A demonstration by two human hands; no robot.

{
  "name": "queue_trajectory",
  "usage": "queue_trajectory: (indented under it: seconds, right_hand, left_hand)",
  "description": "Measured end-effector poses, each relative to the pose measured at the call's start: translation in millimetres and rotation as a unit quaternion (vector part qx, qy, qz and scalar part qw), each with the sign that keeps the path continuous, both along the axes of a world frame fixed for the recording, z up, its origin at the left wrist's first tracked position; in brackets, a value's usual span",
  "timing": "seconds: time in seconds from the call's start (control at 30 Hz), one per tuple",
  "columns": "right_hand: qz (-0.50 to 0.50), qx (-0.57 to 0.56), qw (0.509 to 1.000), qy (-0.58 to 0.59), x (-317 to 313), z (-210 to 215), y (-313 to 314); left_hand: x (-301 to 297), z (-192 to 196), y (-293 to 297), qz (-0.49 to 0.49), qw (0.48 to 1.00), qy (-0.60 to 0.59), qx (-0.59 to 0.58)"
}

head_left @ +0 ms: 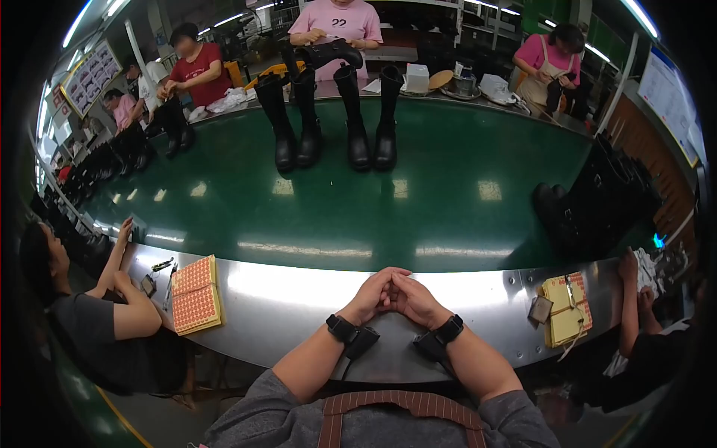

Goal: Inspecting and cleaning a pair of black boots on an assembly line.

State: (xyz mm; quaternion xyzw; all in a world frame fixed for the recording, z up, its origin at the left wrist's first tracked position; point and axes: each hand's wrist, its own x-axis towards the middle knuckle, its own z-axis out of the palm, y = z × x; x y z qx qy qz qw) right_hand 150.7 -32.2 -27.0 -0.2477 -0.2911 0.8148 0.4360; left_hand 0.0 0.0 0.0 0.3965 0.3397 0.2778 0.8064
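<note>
My left hand [370, 295] and my right hand [416, 300] rest together above the steel table edge [299, 291], fingers curled and touching at the tips. I see nothing held between them. A dark band with a small device circles each wrist. Ahead on the green table surface [328, 201], two pairs of tall black boots stand upright, among them a left boot [278, 127] and a right boot [386, 119]. Another black boot [328, 54] lies across the tops of the left pair.
Left of my hands lies a bundle of yellow sheets with red labels [196, 295]; a similar bundle [566, 310] is at right. More black boots [597, 194] stand at far right. A person [112, 306] sits close on my left, another person's arm [629, 299] is at right; others work across the table.
</note>
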Motion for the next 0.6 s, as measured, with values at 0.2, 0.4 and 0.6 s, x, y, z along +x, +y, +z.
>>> queue_trajectory:
  seconds: [0.2,0.4,0.6]
  right_hand:
    - [-0.003,0.003,1.000,-0.010,6.2,2.0,5.1]
    - [-0.002,0.002,1.000,-0.003,3.8,2.1,4.7]
    - [-0.004,-0.002,1.000,0.000,4.2,2.6,2.9]
  left_hand:
    - [6.5,-0.9,4.6,0.002,1.000,-0.007,0.004]
    - [4.9,1.3,3.4,0.003,1.000,-0.001,-0.002]
    - [5.6,1.2,2.6,0.004,1.000,0.003,0.000]
